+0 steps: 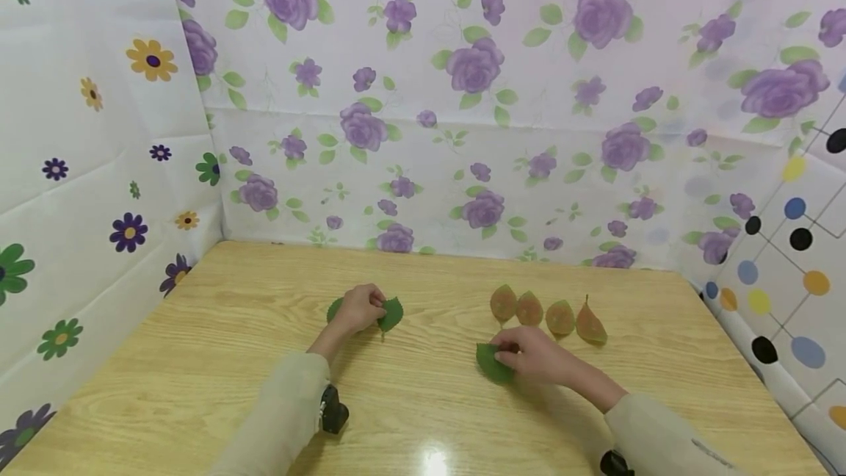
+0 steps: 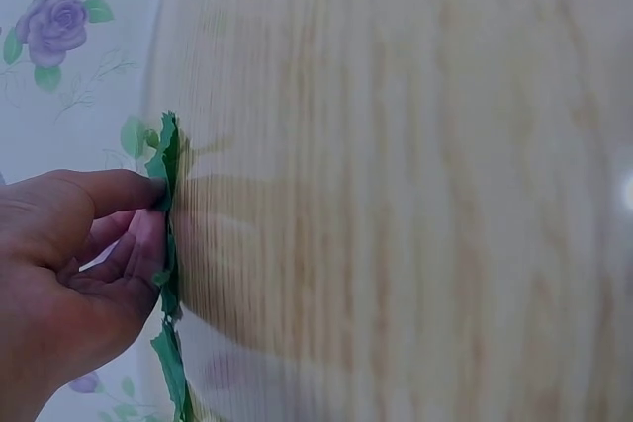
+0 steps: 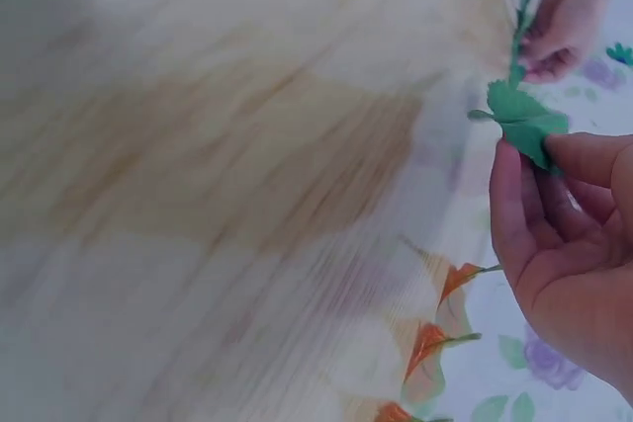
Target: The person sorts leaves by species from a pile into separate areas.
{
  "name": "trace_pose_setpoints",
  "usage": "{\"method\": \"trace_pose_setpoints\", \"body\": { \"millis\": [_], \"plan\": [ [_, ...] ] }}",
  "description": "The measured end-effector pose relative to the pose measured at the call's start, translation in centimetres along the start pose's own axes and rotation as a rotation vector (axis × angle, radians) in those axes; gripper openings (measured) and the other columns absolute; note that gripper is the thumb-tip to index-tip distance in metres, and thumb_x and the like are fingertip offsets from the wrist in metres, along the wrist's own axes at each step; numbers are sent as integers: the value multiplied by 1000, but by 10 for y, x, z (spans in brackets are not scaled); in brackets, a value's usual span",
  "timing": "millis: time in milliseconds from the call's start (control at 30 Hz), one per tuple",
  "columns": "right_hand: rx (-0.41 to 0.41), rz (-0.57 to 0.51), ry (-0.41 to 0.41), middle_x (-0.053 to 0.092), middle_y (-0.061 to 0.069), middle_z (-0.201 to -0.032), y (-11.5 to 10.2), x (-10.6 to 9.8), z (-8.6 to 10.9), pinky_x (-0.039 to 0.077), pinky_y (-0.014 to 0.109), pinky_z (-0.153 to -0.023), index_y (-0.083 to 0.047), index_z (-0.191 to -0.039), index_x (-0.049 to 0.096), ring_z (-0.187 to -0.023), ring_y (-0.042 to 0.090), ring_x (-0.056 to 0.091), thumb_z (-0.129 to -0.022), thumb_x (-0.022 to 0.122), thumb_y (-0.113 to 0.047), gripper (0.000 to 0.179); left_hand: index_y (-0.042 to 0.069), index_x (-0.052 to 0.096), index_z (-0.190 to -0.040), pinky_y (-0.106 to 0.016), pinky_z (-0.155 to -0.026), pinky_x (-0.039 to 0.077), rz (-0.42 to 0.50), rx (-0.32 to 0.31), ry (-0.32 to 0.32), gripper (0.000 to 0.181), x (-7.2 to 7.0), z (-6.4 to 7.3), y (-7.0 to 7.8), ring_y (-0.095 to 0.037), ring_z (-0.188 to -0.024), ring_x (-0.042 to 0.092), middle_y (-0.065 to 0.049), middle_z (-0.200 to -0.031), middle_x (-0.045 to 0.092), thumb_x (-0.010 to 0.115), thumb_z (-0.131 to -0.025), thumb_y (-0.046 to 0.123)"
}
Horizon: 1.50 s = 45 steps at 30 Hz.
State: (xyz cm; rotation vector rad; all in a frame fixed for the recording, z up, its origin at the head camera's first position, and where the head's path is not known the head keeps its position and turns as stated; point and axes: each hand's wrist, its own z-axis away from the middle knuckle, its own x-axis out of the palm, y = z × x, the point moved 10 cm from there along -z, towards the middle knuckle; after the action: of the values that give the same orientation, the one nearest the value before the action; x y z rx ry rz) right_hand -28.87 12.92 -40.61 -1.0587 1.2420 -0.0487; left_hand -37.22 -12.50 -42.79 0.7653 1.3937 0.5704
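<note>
My left hand is at the left part of the table, its thumb and index finger pinching a green leaf with a toothed edge. Partly hidden behind that hand is another green leaf; in the left wrist view a leaf stands out below the fingers. My right hand pinches a green leaf between thumb and fingers, a little above the table in front of the reddish leaves. Its stem points away from the palm in the right wrist view.
Several reddish-orange leaves with green edges, one of them a leaf, lie in a row just beyond my right hand. The wooden table meets a flowered cloth at the back, with patterned cloths on both sides.
</note>
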Motion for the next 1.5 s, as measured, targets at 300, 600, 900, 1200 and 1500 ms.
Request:
{"method": "trace_pose_setpoints", "body": {
  "millis": [300, 600, 900, 1200, 1500],
  "plan": [
    [201, -353, 84, 64, 8, -89, 12, 10, -36, 58, 37, -66, 5, -108, 64, -74, 20, 66, -92, 61, -2, 18, -8, 61, -100, -34, -74, 53, 3, -3, 2, 15, 0, 2, 1, -27, -87, 59, -13, -90, 60, 64, -85, -7],
    [332, -550, 150, 61, 17, -96, 16, 30, -83, 58, 36, -70, 11, -122, 56, -75, 25, 67, -95, 55, 3, 29, -8, 61, -100, -33, -73, 53, 6, -1, 10, 16, -1, 2, 1, -27, -87, 59, -13, -90, 61, 65, -85, -8],
    [363, -584, 231, 63, 18, -98, 26, 47, -121, 57, 28, -66, 11, -120, 59, -72, 20, 67, -93, 56, 7, 27, -9, 62, -98, -34, -73, 53, -7, 7, 27, 15, -3, 2, 3, -27, -86, 59, -14, -89, 62, 65, -83, -9],
    [321, -351, 298, 64, 13, -90, 13, 45, -133, 56, 27, -62, 11, -109, 64, -75, 20, 65, -86, 61, 7, 23, -8, 62, -98, -34, -74, 53, -12, 1, 25, 15, -2, 0, 2, -27, -86, 59, -13, -89, 62, 66, -83, -9],
    [317, -141, 349, 60, 6, -79, 4, 43, -137, 52, 27, -65, 8, -101, 66, -72, 17, 56, -83, 67, 4, 18, -8, 63, -99, -35, -74, 53, -26, -4, 31, 15, -3, 0, 0, -27, -87, 60, -14, -90, 62, 66, -84, -8]
  ]
}}
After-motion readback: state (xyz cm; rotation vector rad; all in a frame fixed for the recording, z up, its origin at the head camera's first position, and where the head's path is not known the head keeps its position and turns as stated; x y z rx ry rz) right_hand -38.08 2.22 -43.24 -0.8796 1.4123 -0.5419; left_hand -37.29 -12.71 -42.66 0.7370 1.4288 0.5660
